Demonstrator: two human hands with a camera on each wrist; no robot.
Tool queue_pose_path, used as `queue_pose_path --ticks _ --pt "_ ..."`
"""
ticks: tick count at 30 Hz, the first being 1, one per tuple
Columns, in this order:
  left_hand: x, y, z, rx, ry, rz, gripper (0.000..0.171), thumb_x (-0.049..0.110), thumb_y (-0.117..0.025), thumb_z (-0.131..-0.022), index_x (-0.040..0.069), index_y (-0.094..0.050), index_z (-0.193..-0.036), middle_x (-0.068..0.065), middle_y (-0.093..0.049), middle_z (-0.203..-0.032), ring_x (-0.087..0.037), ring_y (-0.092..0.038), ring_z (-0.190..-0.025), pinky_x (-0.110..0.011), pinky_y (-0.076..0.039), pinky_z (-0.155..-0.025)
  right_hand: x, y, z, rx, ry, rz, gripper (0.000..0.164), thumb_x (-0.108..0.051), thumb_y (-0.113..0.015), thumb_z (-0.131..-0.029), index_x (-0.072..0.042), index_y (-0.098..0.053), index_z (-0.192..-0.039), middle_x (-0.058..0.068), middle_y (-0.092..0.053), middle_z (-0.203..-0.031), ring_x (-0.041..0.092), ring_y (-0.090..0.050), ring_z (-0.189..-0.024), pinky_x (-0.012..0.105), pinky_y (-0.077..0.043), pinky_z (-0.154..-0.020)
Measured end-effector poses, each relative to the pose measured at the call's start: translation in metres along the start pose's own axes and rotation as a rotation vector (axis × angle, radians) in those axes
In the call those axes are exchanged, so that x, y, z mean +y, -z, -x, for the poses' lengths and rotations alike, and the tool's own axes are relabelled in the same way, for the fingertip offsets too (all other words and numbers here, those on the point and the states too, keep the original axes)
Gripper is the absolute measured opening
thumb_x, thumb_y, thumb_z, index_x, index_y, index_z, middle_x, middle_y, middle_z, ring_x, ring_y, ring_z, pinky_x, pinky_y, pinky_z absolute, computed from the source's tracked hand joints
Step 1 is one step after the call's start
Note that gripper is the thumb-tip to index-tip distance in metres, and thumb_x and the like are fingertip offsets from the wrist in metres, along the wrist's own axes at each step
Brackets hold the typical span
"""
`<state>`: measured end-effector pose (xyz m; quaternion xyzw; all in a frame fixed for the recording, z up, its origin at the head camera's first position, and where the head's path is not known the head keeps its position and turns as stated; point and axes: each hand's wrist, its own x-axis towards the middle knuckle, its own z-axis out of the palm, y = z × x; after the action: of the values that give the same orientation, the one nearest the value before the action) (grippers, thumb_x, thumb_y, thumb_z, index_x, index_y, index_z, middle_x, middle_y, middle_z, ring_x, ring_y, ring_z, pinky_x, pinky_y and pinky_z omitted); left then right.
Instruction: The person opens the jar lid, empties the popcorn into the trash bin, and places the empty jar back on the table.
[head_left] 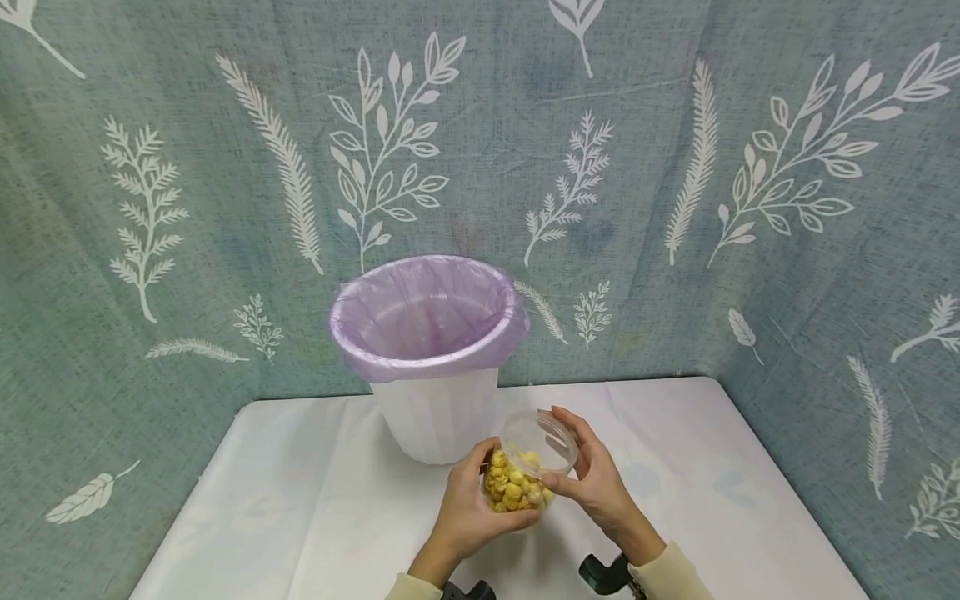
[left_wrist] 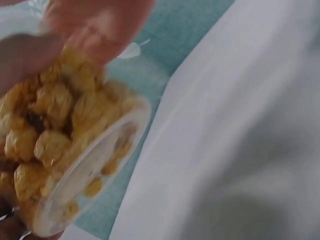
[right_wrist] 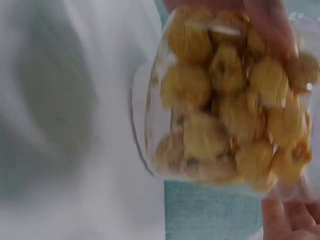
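A clear plastic jar of yellow popcorn (head_left: 513,487) is held up over the table. My left hand (head_left: 468,510) grips it from the left, its fingers and thumb round the wall. A round transparent lid (head_left: 546,440) stands tilted at the jar's upper right, and my right hand (head_left: 600,482) pinches it by the edge. In the head view the lid overlaps the jar's top; whether they touch I cannot tell. Both wrist views show the popcorn (left_wrist: 55,130) close up through the clear wall, with its pieces (right_wrist: 225,110) packed together.
A white bin (head_left: 435,421) lined with a purple bag (head_left: 427,367) stands open-topped behind the hands, slightly left. A white cloth covers the table (head_left: 255,517). Green leaf-patterned fabric (head_left: 480,125) hangs at the back and both sides.
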<state>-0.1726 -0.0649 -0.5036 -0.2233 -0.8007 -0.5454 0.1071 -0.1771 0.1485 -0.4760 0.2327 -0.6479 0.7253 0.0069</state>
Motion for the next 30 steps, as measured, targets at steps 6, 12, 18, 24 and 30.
queue_pose_path --ticks 6,12,18,24,30 --pt "0.004 -0.011 0.002 0.112 0.026 -0.136 0.101 0.055 -0.092 -0.056 0.007 -0.051 -0.134 -0.002 -0.062 -0.124 -0.015 -0.06 -0.107 -0.039 -0.053 -0.091 0.0 -0.008 0.001 0.096 -0.031 0.064 0.084 -0.007 -0.079 -0.082 -0.008 -0.032 -0.151 0.017 -0.04 -0.152 0.037 -0.037 -0.139 0.062 -0.027 -0.111" --pt "0.009 -0.014 0.004 0.132 0.051 -0.196 0.102 0.059 -0.091 -0.053 0.009 -0.052 -0.134 -0.001 -0.061 -0.127 -0.016 -0.06 -0.11 -0.042 -0.052 -0.093 0.0 -0.009 0.001 0.121 -0.031 0.084 0.081 -0.007 -0.079 -0.081 -0.01 -0.036 -0.149 0.018 -0.043 -0.149 0.037 -0.039 -0.137 0.059 -0.033 -0.108" --pt "0.008 -0.011 0.004 0.075 0.007 -0.137 0.097 0.057 -0.091 -0.058 0.011 -0.052 -0.135 0.0 -0.062 -0.125 -0.014 -0.06 -0.11 -0.04 -0.052 -0.094 -0.002 -0.001 0.001 0.053 -0.036 0.063 0.081 -0.007 -0.079 -0.081 -0.011 -0.036 -0.15 0.017 -0.04 -0.151 0.04 -0.039 -0.136 0.042 -0.043 -0.104" --pt "0.006 -0.008 0.003 -0.01 -0.041 0.005 0.089 0.045 -0.093 -0.061 0.02 -0.051 -0.135 0.005 -0.063 -0.12 -0.012 -0.061 -0.105 -0.035 -0.053 -0.09 -0.005 0.009 -0.001 -0.075 -0.021 -0.014 0.08 -0.006 -0.077 -0.082 -0.008 -0.035 -0.151 0.021 -0.038 -0.15 0.038 -0.042 -0.133 0.039 -0.048 -0.101" --pt "0.008 -0.003 0.002 -0.055 -0.036 0.045 0.088 0.044 -0.093 -0.062 0.024 -0.051 -0.136 0.005 -0.063 -0.122 -0.013 -0.062 -0.105 -0.037 -0.052 -0.091 -0.007 0.014 -0.003 -0.17 0.012 -0.055 0.081 -0.009 -0.075 -0.085 -0.006 -0.031 -0.153 0.026 -0.036 -0.15 0.033 -0.043 -0.132 0.045 -0.047 -0.102"
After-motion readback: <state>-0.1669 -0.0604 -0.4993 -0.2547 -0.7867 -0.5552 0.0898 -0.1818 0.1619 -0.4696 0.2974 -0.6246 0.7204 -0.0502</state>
